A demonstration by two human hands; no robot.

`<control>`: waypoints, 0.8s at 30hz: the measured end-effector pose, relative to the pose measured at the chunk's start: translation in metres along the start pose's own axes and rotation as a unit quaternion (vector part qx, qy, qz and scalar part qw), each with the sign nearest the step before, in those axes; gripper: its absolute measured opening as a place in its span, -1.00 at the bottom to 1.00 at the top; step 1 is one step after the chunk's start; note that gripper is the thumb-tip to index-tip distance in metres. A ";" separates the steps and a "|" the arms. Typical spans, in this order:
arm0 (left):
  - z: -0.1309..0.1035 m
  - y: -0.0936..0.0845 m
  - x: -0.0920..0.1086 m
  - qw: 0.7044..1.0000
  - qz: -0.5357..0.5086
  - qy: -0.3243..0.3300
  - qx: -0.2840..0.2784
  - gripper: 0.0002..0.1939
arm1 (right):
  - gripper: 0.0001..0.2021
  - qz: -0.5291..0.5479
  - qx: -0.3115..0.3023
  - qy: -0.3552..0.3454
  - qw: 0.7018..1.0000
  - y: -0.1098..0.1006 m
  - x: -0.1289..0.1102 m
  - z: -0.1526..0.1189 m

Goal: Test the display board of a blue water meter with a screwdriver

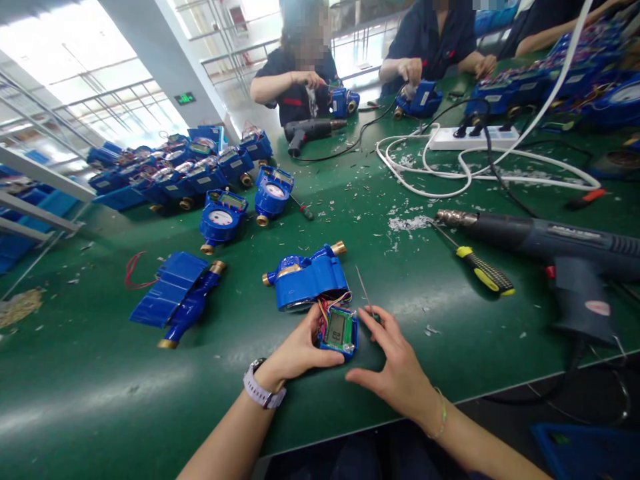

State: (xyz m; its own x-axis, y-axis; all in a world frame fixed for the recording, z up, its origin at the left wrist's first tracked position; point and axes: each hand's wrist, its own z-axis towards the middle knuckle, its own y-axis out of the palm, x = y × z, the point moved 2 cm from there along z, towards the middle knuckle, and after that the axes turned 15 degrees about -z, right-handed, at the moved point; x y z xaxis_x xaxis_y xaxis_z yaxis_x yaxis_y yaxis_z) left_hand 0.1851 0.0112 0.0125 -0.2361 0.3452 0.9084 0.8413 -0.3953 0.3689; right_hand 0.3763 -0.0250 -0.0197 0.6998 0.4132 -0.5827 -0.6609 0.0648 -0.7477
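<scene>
My left hand (pixel 303 343) grips a small blue display module (pixel 340 331) with a green circuit board and a lit-up grey screen. Coloured wires run from the module to a blue water meter (pixel 311 280) lying on its side just beyond it. To the right of the module is my right hand (pixel 393 353), thumb and fingers apart. A thin screwdriver (pixel 367 293) lies by its fingertips, the handle partly hidden under them; whether the fingers hold it I cannot tell.
A blue meter (pixel 185 300) lies left, two more (pixel 220 219) (pixel 273 193) stand behind. A heat gun (pixel 565 253), yellow-black screwdriver (pixel 485 272) and white power strip (pixel 473 138) are right. Many meters (pixel 170 170) crowd the back left. Co-workers' hands (pixel 310 80) work across the green table (pixel 125 380).
</scene>
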 end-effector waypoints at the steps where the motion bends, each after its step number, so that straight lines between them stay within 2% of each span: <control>1: -0.003 0.003 -0.002 1.000 0.000 0.000 -0.001 -0.09 | -0.20 0.003 -0.008 -0.001 1.000 0.001 -0.001 -0.002; 6: -0.016 0.015 -0.015 1.000 -0.024 -0.004 -0.010 -0.09 | -0.20 0.016 -0.034 0.001 0.999 0.000 -0.003 -0.012; 9: -0.018 0.016 -0.017 0.999 -0.030 0.003 -0.023 -0.09 | -0.28 0.029 -0.039 0.008 0.999 -0.003 -0.006 -0.014; 15: -0.018 0.011 -0.015 0.997 -0.049 0.017 -0.056 -0.21 | -0.38 0.063 -0.042 0.029 0.997 -0.005 -0.009 -0.012; 24: -0.020 0.000 -0.021 0.998 -0.010 0.016 -0.061 -0.25 | -0.28 0.069 -0.061 0.046 0.995 -0.002 -0.012 -0.011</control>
State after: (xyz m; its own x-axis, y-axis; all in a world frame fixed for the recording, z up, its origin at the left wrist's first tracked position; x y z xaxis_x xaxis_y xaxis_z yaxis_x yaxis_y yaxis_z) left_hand 0.1802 -0.0126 -0.0032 -0.2697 0.3279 0.9054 0.7716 -0.4889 0.4069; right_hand 0.3722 -0.0403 -0.0152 0.6296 0.3261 -0.7051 -0.7190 -0.0992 -0.6879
